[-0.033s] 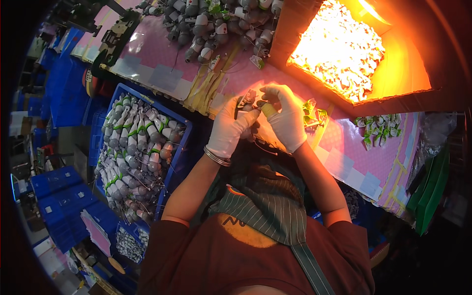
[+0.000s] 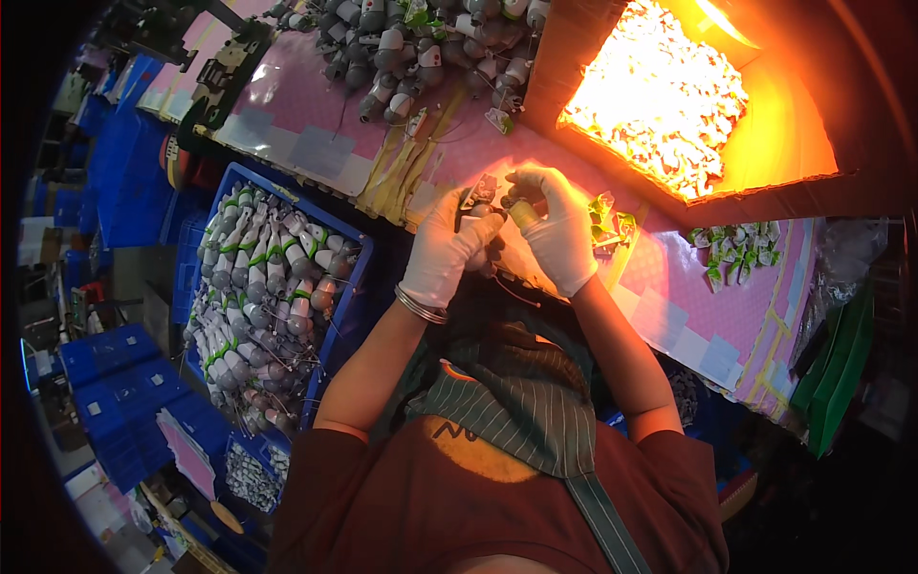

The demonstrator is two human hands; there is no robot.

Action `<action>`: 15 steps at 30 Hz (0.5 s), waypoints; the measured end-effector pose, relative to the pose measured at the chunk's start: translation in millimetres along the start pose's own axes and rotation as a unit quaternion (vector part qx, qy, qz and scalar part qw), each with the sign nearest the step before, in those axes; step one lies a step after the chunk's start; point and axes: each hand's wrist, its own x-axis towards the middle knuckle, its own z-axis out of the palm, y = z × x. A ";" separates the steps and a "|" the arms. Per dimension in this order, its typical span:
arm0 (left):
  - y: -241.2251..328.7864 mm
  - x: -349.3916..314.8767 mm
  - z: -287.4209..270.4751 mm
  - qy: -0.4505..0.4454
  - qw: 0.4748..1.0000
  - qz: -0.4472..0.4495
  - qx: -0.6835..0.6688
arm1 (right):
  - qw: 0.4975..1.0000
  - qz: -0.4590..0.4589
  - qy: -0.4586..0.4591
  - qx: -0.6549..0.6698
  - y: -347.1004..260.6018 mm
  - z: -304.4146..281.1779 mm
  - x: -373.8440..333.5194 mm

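My left hand (image 2: 442, 247), in a white glove with a bracelet at the wrist, is closed around a small grey-and-white bulb-shaped device (image 2: 485, 210). A thin wire (image 2: 518, 293) hangs below the device. My right hand (image 2: 557, 232), also gloved, curls its thumb and fingers together close by at the device's right side. Yellow wrapping covers one of its fingers. Whatever lies between these fingertips is too small and dark to make out. Several green-and-white pieces (image 2: 609, 225) lie on the pink table just right of my right hand.
A blue crate (image 2: 356, 273) full of similar devices stands at the left. More devices (image 2: 387, 48) are heaped on the pink table (image 2: 296, 100). A cardboard box (image 2: 660, 203) of brightly lit small parts sits at the far right, with green-and-white pieces (image 2: 738, 251) near it.
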 end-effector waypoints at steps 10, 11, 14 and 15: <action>6.0 -3.2 4.4 -0.022 1.000 0.001 0.001 | 0.974 0.138 -0.049 0.173 -5.2 -4.2 6.4; 6.1 -3.1 4.9 -0.022 1.000 0.001 0.001 | 0.974 0.131 -0.042 0.180 -0.1 -3.8 5.5; 3.7 -2.9 4.0 -0.032 0.999 -0.013 -0.017 | 0.966 0.141 -0.047 0.210 -4.0 -5.0 6.4; 1.5 -3.0 4.5 -0.028 1.000 -0.004 -0.012 | 0.958 0.157 -0.059 0.233 -7.5 -5.6 7.2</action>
